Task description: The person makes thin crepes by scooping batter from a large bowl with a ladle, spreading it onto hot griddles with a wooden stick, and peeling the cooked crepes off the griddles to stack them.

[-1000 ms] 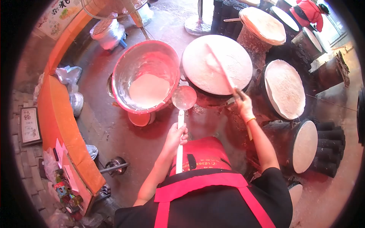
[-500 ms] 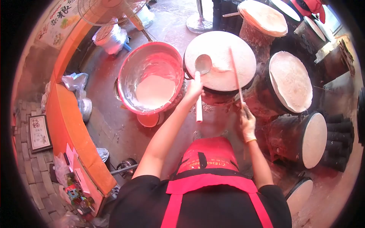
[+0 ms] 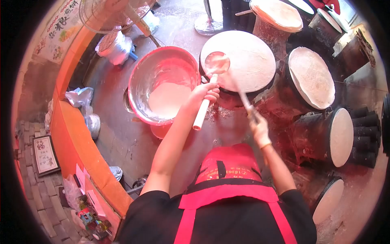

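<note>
My left hand (image 3: 206,92) grips the pale handle of a ladle (image 3: 217,63), whose bowl is over the left part of a round griddle (image 3: 252,61) coated in pale batter. In my right hand (image 3: 259,127) is a long thin wooden stick (image 3: 244,99), its far end blurred near the ladle and the griddle's front left edge. A large red-rimmed basin (image 3: 138,110) with pale batter (image 3: 168,99) inside stands left of the griddle, beside my left hand.
More round griddles on drum stoves stand right, one (image 3: 312,77) with a flat sheet on it, another (image 3: 341,137) farther front. Stacked sheets (image 3: 276,15) lie behind. A fan (image 3: 111,14), an orange counter (image 3: 75,134) and a framed sign (image 3: 46,155) are left.
The ladle moved from beside the basin to over the griddle. My right hand and the stick shifted, and the stick's far end swung left. The whole view has also shifted slightly.
</note>
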{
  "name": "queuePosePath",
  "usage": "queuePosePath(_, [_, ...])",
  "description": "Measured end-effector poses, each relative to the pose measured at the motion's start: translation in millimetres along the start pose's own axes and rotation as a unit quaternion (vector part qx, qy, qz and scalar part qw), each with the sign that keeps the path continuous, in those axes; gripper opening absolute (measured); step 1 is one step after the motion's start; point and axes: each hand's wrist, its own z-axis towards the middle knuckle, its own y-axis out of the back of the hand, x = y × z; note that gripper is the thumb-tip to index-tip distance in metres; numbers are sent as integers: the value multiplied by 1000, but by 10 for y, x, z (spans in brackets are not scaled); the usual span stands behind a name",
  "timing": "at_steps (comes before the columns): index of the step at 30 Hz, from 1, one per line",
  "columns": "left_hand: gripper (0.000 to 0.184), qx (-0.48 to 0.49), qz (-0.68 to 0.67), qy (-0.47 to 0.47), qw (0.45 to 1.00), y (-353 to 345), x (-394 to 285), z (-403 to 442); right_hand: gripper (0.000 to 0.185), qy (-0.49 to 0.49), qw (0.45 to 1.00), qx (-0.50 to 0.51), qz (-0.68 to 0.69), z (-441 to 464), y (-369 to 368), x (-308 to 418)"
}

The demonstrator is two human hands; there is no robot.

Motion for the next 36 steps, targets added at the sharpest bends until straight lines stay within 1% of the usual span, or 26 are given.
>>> queuePosePath(1, [13, -10, -5, 6, 1000, -28, 5, -57, 39, -62, 996, 56, -14, -175, -78, 113])
queuePosePath(2, [12, -36, 6, 8, 999, -71, 21, -185, 39, -30, 999, 28, -33, -205, -45, 121])
queuePosePath(4, [13, -46, 115, -77, 989, -159, 193, -616, 41, 31, 998, -40, -43, -48, 99, 62])
queuePosePath(6, [15, -72, 156, -144, 975, -146, 447, -949, 46, 82, 989, -117, -33, 221, 285, -65])
queuePosePath(7, [15, -72, 166, -153, 972, -8, 567, -1000, 47, 94, 985, -140, -38, 333, 347, -211])
queuePosePath(8, [12, -114, 165, -160, 967, 21, 722, -1036, 48, 36, 991, -75, -102, 147, 319, 17])
queuePosePath(9, [10, -131, 139, -156, 969, 127, 846, -994, 48, 86, 977, -61, -185, 102, 208, -223])
queuePosePath(11, [10, -151, 16, -127, 980, 263, 1047, -853, 41, -32, 980, 99, -170, -37, 114, -306])
queuePosePath(12, [10, -166, -24, -120, 978, 283, 1159, -790, 41, 54, 968, 146, -197, -44, 197, -199])
queuePosePath(13, [11, -180, -61, -109, 976, 282, 1266, -717, 46, 47, 970, 159, -177, 17, 321, 0])
queuePosePath(15, [9, -88, -192, -95, 973, 367, 1506, -594, 43, 162, 958, 57, -230, 439, 725, 60])
queuePosePath(16, [9, -124, -159, -127, 971, 152, 1630, -553, 38, 187, 932, 2, -309, 705, 1043, 118])
queuePosePath(17, [16, -92, -187, -127, 970, 132, 1731, -500, 34, 212, 898, -49, -383, 986, 1363, 197])
queuePosePath(19, [21, -60, -269, -132, 952, -207, 1932, -383, 26, 268, 850, -74, -447, 1465, 2064, 336])
queuePosePath(21, [24, -51, -297, -135, 944, -434, 2037, -247, 29, 214, 809, -81, -541, 1591, 2534, 542])
queuePosePath(22, [25, -44, -302, -143, 941, -556, 2084, -166, 33, 228, 794, -77, -559, 1650, 2720, 480])
queuePosePath(23, [22, -71, -302, -155, 938, -680, 2114, -94, 36, 214, 793, -69, -567, 1694, 2863, 389])
queuePosePath(25, [22, -74, -301, -161, 937, -890, 2145, 49, 44, 193, 788, -54, -582, 1879, 3085, 103])
queuePosePath(26, [23, -72, -299, -163, 938, -994, 2137, 113, 41, 193, 784, -52, -587, 2040, 3162, -155])
queuePosePath(29, [23, -74, -295, -173, 937, -1263, 2055, 292, 18, 243, 779, -59, -576, 2125, 3348, -19])
queuePosePath(31, [23, -73, -282, -173, 941, -1313, 1952, 398, 17, 193, 768, -52, -609, 2216, 3491, 355])
queuePosePath(33, [22, -63, -279, -169, 943, -1366, 1785, 538, 19, 135, 745, -47, -652, 2376, 3704, 1047])
queuePosePath(35, [22, -48, -284, -163, 944, -1396, 1611, 667, 24, 178, 755, 17, -631, 2670, 4008, 1728])
queuePosePath(36, [22, -39, -292, -156, 943, -1415, 1503, 737, 27, 213, 763, 8, -610, 2838, 4096, 2105])
